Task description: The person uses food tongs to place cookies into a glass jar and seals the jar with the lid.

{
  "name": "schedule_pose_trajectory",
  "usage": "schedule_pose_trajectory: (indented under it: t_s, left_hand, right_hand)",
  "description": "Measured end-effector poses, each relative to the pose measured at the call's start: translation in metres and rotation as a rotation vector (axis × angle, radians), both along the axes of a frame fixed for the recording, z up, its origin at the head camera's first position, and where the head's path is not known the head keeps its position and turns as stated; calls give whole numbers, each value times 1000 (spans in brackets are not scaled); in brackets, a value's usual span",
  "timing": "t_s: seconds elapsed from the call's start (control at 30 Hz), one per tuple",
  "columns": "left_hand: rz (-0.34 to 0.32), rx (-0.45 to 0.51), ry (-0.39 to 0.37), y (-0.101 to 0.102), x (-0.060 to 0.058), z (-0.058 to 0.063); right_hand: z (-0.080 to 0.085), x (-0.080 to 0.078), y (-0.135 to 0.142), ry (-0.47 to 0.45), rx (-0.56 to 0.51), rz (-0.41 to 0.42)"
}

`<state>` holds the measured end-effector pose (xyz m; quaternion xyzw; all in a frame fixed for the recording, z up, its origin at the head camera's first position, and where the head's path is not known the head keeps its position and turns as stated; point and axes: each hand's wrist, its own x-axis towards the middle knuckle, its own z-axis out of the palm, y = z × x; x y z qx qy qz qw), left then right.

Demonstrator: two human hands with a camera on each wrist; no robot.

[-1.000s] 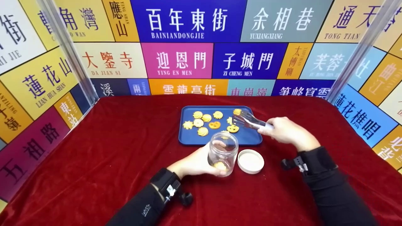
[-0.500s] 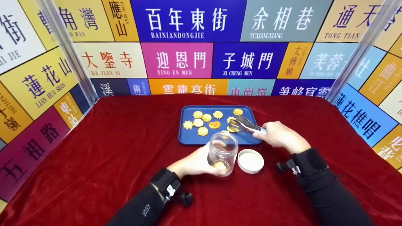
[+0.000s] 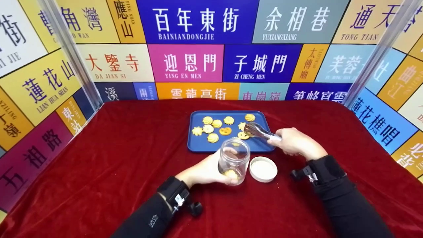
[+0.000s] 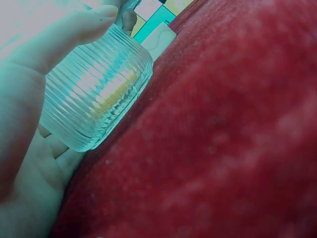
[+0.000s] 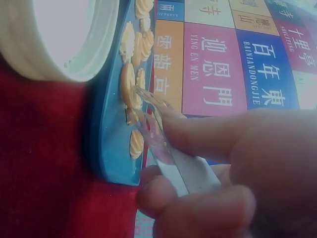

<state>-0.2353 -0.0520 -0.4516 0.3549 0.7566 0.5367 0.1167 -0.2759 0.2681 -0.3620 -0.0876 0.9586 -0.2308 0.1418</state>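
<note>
My left hand grips a clear ribbed jar, its mouth open and tipped slightly toward the tray. At the bottom of the jar lies a yellow cookie. My right hand holds metal tongs by the pale handle, pinched between thumb and fingers. The tongs' tips are right at a pretzel-shaped cookie on the right side of the blue tray. In the right wrist view the tips overlap a cookie near the tray's middle.
Several swirl and flower-shaped cookies lie on the tray, along with another pretzel cookie. A white lid rests right of the jar on the red cloth. Behind the table stands a wall of colourful sign panels.
My right hand has moved left and nearer, bringing the tongs from beside the far-right swirl cookie down to the pretzel cookie. The tongs' arms now look closer together. The left hand and jar stay put.
</note>
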Motion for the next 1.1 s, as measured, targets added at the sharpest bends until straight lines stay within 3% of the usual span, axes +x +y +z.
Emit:
schedule_pose_trajectory:
  t_s: [0.3, 0.47, 0.7, 0.97, 1.1]
  left_hand:
    - [-8, -3, 1, -1, -1, 0]
    - [-35, 25, -7, -1, -1, -1]
    - [-35, 20, -5, 0, -2, -1]
    - [-32, 22, -7, 1, -1, 1]
    - [-31, 20, -9, 0, -1, 1]
  right_hand:
    - [3, 0, 1, 43, -42, 53]
    - [5, 1, -2, 124, -63, 56]
    - [-1, -3, -2, 132, -7, 130]
    - [-10, -5, -4, 161, 49, 77]
    - [-13, -5, -5, 158, 70, 89]
